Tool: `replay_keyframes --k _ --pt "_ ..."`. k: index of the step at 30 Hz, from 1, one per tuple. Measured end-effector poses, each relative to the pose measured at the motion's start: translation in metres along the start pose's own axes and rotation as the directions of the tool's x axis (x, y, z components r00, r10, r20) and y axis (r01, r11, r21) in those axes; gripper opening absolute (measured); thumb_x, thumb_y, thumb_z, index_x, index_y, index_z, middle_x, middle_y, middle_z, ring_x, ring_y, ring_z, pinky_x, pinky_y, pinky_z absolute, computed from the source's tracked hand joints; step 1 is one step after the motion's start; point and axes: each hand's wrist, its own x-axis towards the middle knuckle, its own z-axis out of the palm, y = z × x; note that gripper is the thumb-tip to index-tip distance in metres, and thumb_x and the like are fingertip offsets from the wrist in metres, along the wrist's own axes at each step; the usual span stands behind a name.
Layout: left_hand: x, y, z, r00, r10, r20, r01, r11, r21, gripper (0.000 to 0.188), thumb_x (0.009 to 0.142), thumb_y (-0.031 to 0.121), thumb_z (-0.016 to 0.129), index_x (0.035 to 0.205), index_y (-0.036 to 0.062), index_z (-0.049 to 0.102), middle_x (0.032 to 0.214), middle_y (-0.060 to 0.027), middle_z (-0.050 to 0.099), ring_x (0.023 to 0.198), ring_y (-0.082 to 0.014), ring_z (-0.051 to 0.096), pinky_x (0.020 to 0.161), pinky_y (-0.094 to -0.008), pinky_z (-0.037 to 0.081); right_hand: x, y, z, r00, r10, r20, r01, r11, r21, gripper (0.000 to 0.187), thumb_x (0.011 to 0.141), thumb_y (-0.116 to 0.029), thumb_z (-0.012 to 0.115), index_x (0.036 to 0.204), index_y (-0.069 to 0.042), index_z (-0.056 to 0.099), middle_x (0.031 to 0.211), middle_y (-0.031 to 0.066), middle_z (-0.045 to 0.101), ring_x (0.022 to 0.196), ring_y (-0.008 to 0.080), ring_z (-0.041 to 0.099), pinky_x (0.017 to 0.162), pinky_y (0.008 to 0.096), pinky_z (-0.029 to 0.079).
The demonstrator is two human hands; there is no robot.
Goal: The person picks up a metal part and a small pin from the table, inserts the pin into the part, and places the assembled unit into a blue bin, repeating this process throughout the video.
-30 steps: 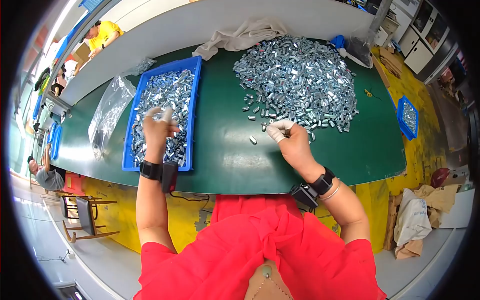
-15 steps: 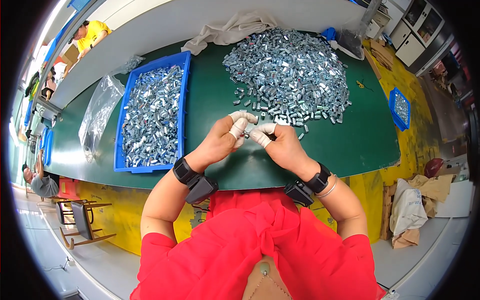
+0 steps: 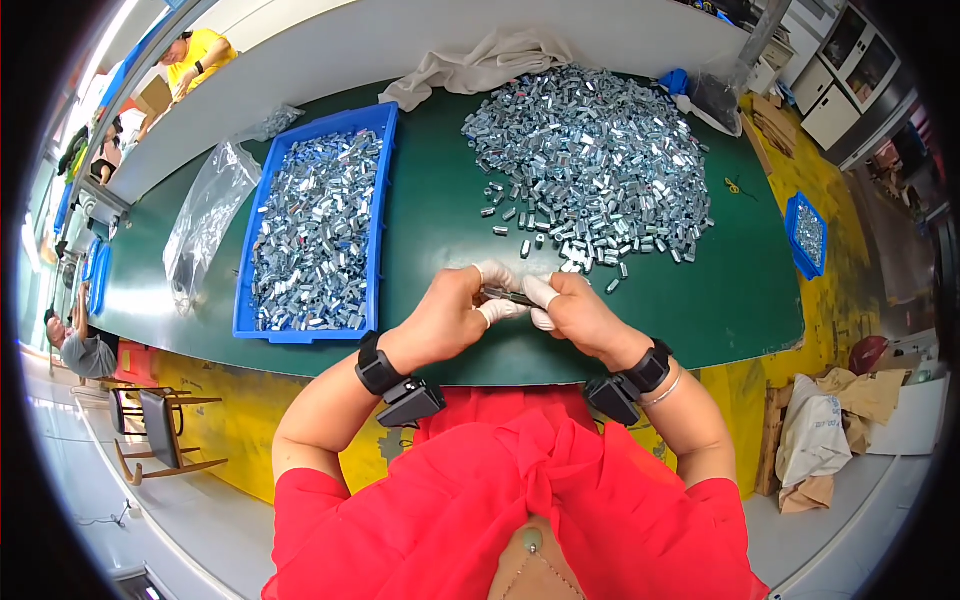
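Observation:
My left hand (image 3: 458, 308) and my right hand (image 3: 580, 312) meet over the near part of the green table, with white coverings on several fingertips. Both are closed around a slim, dark metal piece (image 3: 510, 296) that lies slantwise between the fingers. Its ends are partly covered, so its exact kind cannot be made out. Just beyond the hands spreads a large heap of small silvery metal sleeves (image 3: 600, 150), looking like long coupling nuts. A few loose ones (image 3: 525, 248) lie at the heap's near edge. Left of my hands, a blue tray (image 3: 375, 250) holds many similar pieces.
A crumpled clear plastic bag (image 3: 205, 225) lies left of the tray. Pale cloth (image 3: 480, 68) sits along the back partition. Small yellow-handled scissors (image 3: 738, 187) rest at the right. A smaller blue bin (image 3: 805, 236) stands beyond the table's right edge. Other people are at the far left.
My hands have drawn slightly toward me and closer together. The slim metal piece now shows between them. The whole view has shifted a little.

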Motion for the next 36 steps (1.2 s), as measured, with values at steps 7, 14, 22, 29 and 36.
replay_keyframes --k 7,14,22,29,36 --pt "-0.008 0.003 -0.002 0.993 0.076 -0.087 -0.078 0.997 -0.021 0.016 0.088 0.011 0.055 0.098 -0.0010 0.052 0.073 -0.0062 0.059 0.066 -0.0126 0.055 0.061 -0.0282 0.046 -0.006 -0.006 0.004 0.997 0.059 0.056 -0.070 0.976 0.208 0.032 0.094 -0.030 0.046 0.075 -0.005 0.056 0.054 -0.0059 0.040 0.044 0.0035 0.028 0.041 0.0211 0.021" --pt "-0.007 0.008 -0.012 0.999 -0.026 0.037 0.008 0.908 0.418 0.019 0.092 0.018 0.047 0.087 0.0007 0.051 0.069 -0.0157 0.054 0.061 -0.0297 0.052 0.058 -0.0354 0.042 -0.010 -0.001 0.011 0.885 -0.456 -0.092 0.412 0.861 -0.299 0.033 0.093 -0.029 0.046 0.083 -0.001 0.062 0.058 -0.0032 0.047 0.049 0.0043 0.037 0.045 0.0213 0.028" --pt "-0.021 0.008 -0.020 0.938 0.330 -0.101 -0.227 0.810 0.540 0.027 0.093 0.024 0.045 0.081 0.0004 0.052 0.064 -0.0154 0.052 0.058 -0.0290 0.052 0.056 -0.0361 0.042 -0.008 -0.017 0.009 0.994 -0.080 0.075 0.077 0.996 0.039 0.022 0.091 -0.022 0.053 0.089 -0.001 0.062 0.058 -0.0033 0.047 0.054 0.0026 0.037 0.048 0.0206 0.030" --pt "-0.062 -0.016 -0.131 0.845 0.022 -0.534 0.276 0.838 0.471 0.022 0.088 0.017 0.054 0.101 -0.0004 0.058 0.093 -0.0143 0.063 0.081 -0.0217 0.059 0.072 -0.0325 0.046 -0.010 0.002 -0.028 0.879 -0.385 -0.280 0.332 0.918 -0.218 0.023 0.092 -0.020 0.050 0.081 -0.002 0.059 0.060 -0.0062 0.045 0.055 0.0030 0.036 0.050 0.0204 0.030" --pt "-0.055 -0.072 -0.162 0.946 -0.286 -0.152 0.312 0.687 0.657 0.038 0.082 0.011 0.057 0.119 0.0048 0.051 0.120 -0.0203 0.052 0.110 -0.0352 0.050 0.091 -0.0381 0.040 -0.010 0.006 -0.027 0.944 -0.256 -0.208 0.228 0.962 -0.153 0.020 0.092 -0.017 0.049 0.085 -0.002 0.061 0.060 -0.0056 0.045 0.055 0.0030 0.037 0.051 0.0200 0.030"
